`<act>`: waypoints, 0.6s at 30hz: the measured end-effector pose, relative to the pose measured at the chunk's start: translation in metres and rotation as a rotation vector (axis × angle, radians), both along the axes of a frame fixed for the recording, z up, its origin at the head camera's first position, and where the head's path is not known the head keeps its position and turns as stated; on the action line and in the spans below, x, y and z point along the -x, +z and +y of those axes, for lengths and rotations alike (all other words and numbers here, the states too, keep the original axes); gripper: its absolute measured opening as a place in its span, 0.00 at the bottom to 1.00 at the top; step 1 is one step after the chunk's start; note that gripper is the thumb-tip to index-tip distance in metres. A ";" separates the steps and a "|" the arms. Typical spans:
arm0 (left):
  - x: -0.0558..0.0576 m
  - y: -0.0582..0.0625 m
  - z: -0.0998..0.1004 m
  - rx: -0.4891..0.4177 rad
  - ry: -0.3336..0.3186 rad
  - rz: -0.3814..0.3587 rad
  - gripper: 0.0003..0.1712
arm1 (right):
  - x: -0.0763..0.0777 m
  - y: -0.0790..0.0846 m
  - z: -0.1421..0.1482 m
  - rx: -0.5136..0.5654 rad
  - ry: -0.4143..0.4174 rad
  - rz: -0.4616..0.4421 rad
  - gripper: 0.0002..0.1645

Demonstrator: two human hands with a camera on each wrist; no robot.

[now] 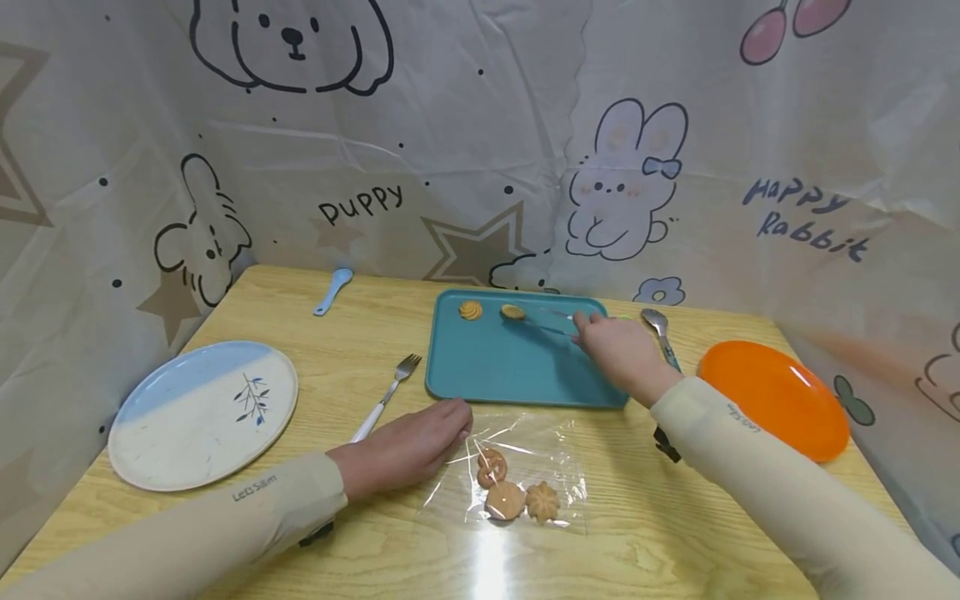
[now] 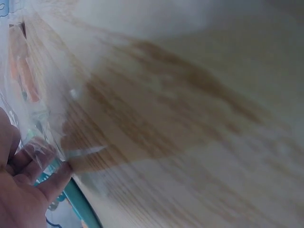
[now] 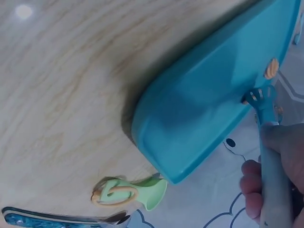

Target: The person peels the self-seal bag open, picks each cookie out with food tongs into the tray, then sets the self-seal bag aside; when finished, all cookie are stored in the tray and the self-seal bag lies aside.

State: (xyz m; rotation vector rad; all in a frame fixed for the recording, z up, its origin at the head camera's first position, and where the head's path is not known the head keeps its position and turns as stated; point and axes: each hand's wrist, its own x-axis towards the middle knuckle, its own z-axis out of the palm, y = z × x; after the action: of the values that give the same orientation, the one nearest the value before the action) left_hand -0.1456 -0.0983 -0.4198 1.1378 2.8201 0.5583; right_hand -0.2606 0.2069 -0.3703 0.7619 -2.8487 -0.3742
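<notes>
My right hand (image 1: 618, 346) grips a pair of tongs (image 3: 273, 166) above the teal tray (image 1: 517, 375). At the slotted tips of the tongs is a cookie (image 1: 512, 312), partly hidden in the right wrist view. A swirled cookie (image 1: 470, 310) lies near the tray's far left corner. Next to the tray's front edge, my left hand (image 1: 412, 442) pinches the edge of a clear plastic bag (image 1: 555, 433). Inside the bag are a pretzel-shaped cookie (image 1: 492, 468), a round cookie (image 1: 505, 501) and a flower-shaped cookie (image 1: 542, 502).
A fork (image 1: 386, 396) lies left of the tray, with a blue spoon (image 1: 334, 292) farther back. Right of the tray are a metal spoon (image 1: 660, 332) and a green utensil (image 3: 149, 192). A blue-and-white plate (image 1: 187, 433) stands left, an orange plate (image 1: 772, 400) right.
</notes>
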 end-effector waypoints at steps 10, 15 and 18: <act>-0.001 0.000 0.000 0.003 0.001 -0.006 0.06 | -0.014 0.026 0.031 0.227 -0.036 -0.227 0.26; -0.001 0.000 0.000 0.000 0.003 -0.004 0.07 | -0.029 0.045 0.065 0.484 -0.028 -0.573 0.23; -0.001 0.000 0.000 0.000 0.006 -0.004 0.07 | -0.041 0.051 0.089 0.561 -0.037 -0.777 0.16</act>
State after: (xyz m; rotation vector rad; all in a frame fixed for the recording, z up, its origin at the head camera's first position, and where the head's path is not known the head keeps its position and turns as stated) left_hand -0.1448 -0.0985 -0.4200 1.1271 2.8212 0.5607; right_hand -0.2194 0.2954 -0.3189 0.8554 -3.3582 0.8799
